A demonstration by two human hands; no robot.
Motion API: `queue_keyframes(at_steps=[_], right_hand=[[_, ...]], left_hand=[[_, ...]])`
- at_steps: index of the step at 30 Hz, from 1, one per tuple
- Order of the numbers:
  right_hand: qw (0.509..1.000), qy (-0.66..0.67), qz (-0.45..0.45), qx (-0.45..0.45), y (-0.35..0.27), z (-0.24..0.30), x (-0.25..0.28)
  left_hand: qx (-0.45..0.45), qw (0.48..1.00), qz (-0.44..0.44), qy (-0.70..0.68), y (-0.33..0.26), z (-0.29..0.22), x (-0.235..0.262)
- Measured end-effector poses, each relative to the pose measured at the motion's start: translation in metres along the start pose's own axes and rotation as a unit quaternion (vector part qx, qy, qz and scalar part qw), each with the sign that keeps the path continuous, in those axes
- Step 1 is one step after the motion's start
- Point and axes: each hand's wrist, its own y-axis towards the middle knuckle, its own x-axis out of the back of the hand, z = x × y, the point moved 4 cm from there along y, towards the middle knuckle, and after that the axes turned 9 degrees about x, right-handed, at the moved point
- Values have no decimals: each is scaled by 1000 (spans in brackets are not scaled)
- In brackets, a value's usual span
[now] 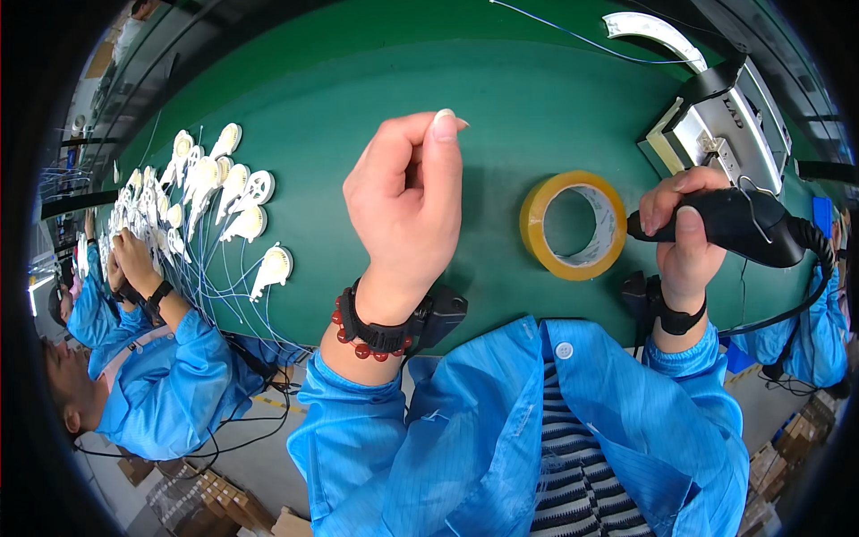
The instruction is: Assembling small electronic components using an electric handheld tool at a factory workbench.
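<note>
My right hand (689, 228) is wrapped around a black electric screwdriver (756, 228) with a wire hanging loop and a ribbed cable. Its front end points left, close to a roll of clear yellowish tape (534, 228) lying flat on the green table (501, 98). Above the middle of the table is my left hand (403, 201), its thumb pressed to the bent index finger. Whatever may be in that pinch is hidden. Straps and small black devices are on both my wrists, and a red bead bracelet is on the left.
White round-headed parts with blue wires (206, 179) are piled at the left. Beside them, a co-worker in blue (170, 385) has both hands near the pile. A silver-and-black box device (734, 130) stands at the far right, near a white curved piece (658, 31).
</note>
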Motion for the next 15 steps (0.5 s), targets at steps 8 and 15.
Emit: queue_keyframes(at_steps=[8, 15], right_hand=[[1000, -14, 1, 11, -1, 1, 0], [1000, -21, 0, 1, -2, 2, -1]], left_hand=[[-34, 999, 3, -34, -3, -6, 3], [-92, 993, -23, -65, -7, -12, 11]])
